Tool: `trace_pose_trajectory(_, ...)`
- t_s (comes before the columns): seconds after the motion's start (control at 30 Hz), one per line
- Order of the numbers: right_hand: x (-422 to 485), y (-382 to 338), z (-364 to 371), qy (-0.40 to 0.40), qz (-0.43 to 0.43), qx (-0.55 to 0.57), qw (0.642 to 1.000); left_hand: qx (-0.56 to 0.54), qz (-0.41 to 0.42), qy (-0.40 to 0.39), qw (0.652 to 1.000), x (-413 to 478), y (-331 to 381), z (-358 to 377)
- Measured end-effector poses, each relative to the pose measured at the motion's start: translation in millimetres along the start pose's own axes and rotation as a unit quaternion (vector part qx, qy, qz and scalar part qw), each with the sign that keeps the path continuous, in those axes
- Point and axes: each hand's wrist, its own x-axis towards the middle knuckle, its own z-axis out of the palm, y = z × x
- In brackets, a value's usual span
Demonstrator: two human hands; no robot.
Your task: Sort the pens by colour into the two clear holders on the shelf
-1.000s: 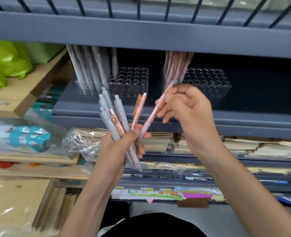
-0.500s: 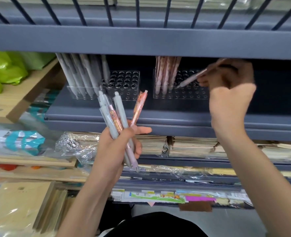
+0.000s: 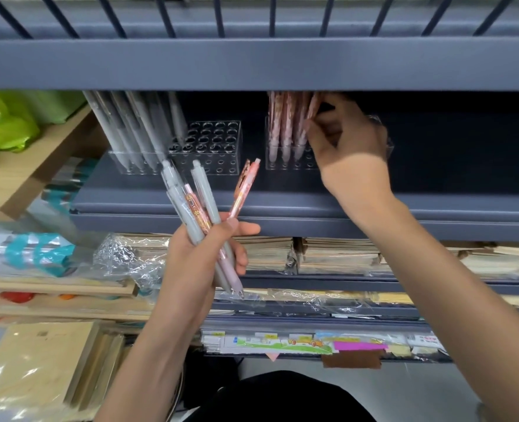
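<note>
Right grip (image 3: 346, 138) on pink pen (image 3: 312, 106), shelf beam (image 3: 252, 65) overhead, paper stacks (image 3: 337, 254) below.

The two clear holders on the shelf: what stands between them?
Nothing stands between the grey-pen holder and the pink-pen holder; the shelf there is bare. In the head view, only a pink pen from the left hand overlaps the gap.

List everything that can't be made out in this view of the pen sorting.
Head view:
- Tops of the grey pens and pink pens: cut off by the upper shelf beam.
- Right part of the right holder: hidden behind the right hand.
- Whether the right hand grips a pink pen or only touches it: blurred, in shadow.
- Number of pens in the mixed bundle: they overlap, and the left hand covers their middles.
</note>
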Motion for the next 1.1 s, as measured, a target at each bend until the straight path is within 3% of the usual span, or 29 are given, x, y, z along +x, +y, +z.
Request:
trace_pose_trajectory(0.17,-3.0,-7.4,-1.1,0.011,-0.030,-0.093,0.995,-0.006,-0.006,0.003,1.000,-0.3,2.8,-5.0)
trace_pose_trajectory(0.33,0.8,-16.7,-1.5,-0.043,-0.033,-0.183,0.982,-0.012,-0.004,-0.013,1.000,-2.9,6.3,-8.7)
trace_pose_trajectory(0.7,1.0,-29.9,-0.1,-0.062,0.053,-0.206,0.975,-0.025,-0.017,-0.031,0.999,-8.2,15.1,-37.5)
trace_pose_trajectory(0.8,-5.0,-31.3,-0.3,-0.035,0.066,-0.168,0.983,-0.021,-0.011,-0.039,0.999,-8.2,18.7,-47.0)
trace_pose_trajectory(0.97,-37.5,-59.0,-1.9,0.099,0.045,0.044,0.993,-0.022,-0.011,-0.043,0.999,-8.6,24.5,-63.5)
trace_pose_trajectory(1.0,-47.2,-68.2,2.2,0.074,0.050,0.079,0.993,-0.022,-0.011,-0.042,0.999,-8.8,24.3,-67.3)
trace_pose_trajectory(1.1,-74.0,-93.2,24.8,-0.099,0.077,0.147,0.981,-0.023,-0.013,-0.040,0.999,-10.7,22.4,-77.1)
